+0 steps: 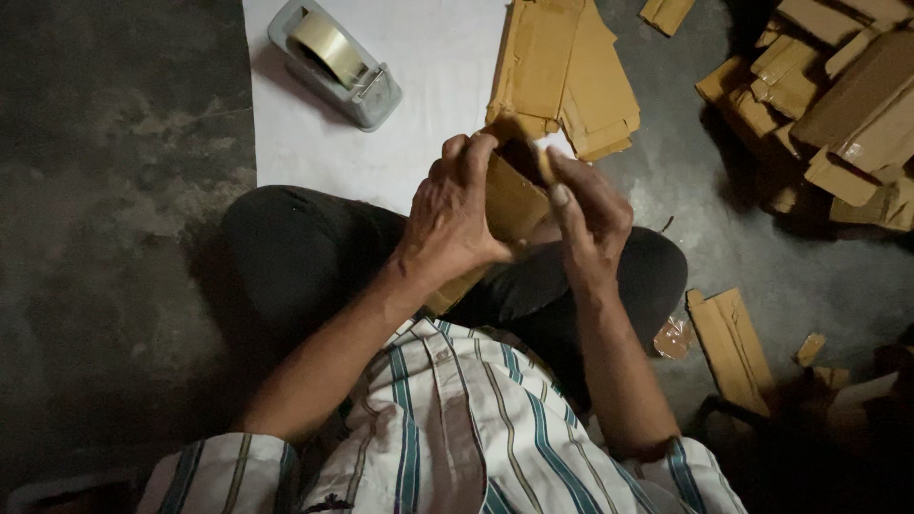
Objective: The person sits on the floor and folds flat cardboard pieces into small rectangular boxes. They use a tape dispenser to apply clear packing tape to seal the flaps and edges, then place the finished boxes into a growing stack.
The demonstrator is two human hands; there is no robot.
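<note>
I sit cross-legged on the floor, both hands holding a small brown cardboard box above my lap. My left hand wraps its left side, fingers curled over the top edge. My right hand grips the right side, fingers pressing a flap at the open top, where a bit of white shows. The lower part of the box is hidden behind my hands and knee.
A grey tape dispenser with a clear tape roll stands on a white sheet ahead. A stack of flat brown cardboard blanks lies beyond my hands. A heap of folded boxes is at the right; flat pieces lie by my right knee.
</note>
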